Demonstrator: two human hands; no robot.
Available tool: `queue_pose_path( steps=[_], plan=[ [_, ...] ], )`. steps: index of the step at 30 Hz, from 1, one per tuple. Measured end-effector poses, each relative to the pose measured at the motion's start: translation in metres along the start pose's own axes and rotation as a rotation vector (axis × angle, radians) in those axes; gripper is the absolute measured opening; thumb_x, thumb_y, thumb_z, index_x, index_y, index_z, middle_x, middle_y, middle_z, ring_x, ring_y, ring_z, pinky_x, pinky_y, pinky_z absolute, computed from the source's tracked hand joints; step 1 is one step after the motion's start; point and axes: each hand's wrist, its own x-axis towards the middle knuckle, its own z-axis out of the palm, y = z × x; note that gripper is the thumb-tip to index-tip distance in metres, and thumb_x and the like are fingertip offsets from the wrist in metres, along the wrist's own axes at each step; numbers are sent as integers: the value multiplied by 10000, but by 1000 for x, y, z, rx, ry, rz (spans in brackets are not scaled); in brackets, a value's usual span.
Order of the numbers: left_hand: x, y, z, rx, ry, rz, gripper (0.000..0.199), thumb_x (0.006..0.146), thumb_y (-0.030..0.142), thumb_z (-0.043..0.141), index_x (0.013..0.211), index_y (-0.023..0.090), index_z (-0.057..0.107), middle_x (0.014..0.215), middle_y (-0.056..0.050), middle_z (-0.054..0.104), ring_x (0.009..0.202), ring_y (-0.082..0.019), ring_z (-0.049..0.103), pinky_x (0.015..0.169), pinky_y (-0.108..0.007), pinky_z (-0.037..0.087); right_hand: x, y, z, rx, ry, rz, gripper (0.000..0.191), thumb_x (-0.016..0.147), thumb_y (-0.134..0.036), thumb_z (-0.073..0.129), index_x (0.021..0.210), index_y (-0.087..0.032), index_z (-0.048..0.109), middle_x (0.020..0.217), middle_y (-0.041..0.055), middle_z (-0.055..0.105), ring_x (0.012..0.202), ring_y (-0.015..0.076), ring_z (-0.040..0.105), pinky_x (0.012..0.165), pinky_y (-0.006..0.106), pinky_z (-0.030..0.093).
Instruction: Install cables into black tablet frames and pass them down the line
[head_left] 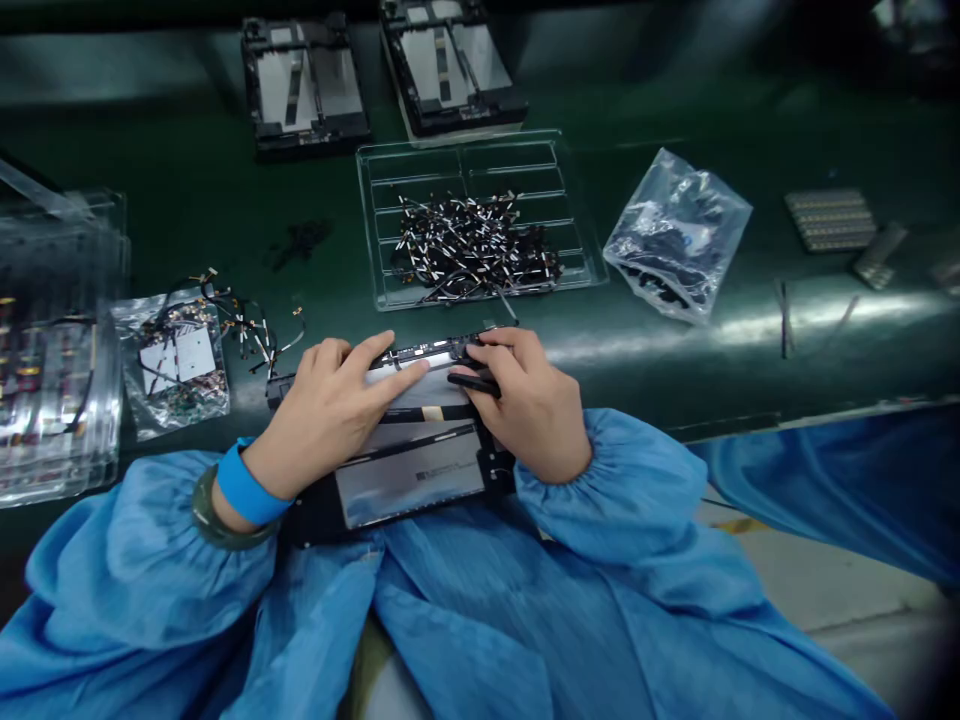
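Observation:
An opened tablet-like device (409, 480) with silver battery panels and a black frame rests at the bench edge against my body. My left hand (337, 400) lies over its left part, fingers apart, fingertips by the strip of small parts along the far edge. On the right, my right hand (529, 405) is closed around a slim black tool (474, 382), whose exact kind I cannot make out. Its fingertips press near the device's far right corner. Just beyond, a clear plastic tray (517, 155) carries a heap of short black cables (469, 245) with silver ends.
Two more opened devices (307, 90) stand at the back. To the left are a bag of cables (176, 365), loose cables (251, 325) and stacked clear trays (60, 470). A clear bag of black parts (679, 235) and a ridged block (831, 220) lie right.

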Motion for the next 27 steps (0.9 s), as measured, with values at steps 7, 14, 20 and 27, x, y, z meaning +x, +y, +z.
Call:
queue_pose_path(
  steps=[7, 14, 20, 27],
  plan=[
    [2, 2, 2, 60, 9, 51, 497, 884, 135, 427, 1326, 350, 501, 1243, -154, 547, 909, -314, 481, 688, -439, 413, 8, 3, 4, 266, 1, 66, 89, 836, -201, 585, 749, -205, 569, 992, 66, 650, 929, 189, 632, 704, 307, 518],
    [2, 1, 6, 109, 56, 59, 521, 866, 155, 486, 1330, 391, 481, 1176, -129, 556, 877, -284, 476, 686, -406, 403, 10, 7, 4, 352, 21, 109, 145, 808, -198, 600, 676, -215, 542, 905, 44, 657, 864, 172, 635, 737, 318, 521],
    [4, 2, 9, 87, 43, 47, 532, 871, 141, 459, 1335, 401, 475, 1178, -135, 544, 882, -281, 481, 710, -416, 399, 13, 2, 4, 237, -45, 144, 147, 795, -200, 575, 669, -211, 501, 941, 56, 649, 857, 189, 632, 677, 318, 507],
    [-16, -2, 0, 81, 172, -78, 441, 903, 230, 482, 1320, 374, 476, 1275, -126, 506, 1046, -314, 512, 840, -472, 405, 7, -4, -15, -99, -61, 281, 278, 826, -409, 576, 993, -187, 572, 1134, 124, 590, 861, 239, 631, 549, 313, 461]
  ],
)
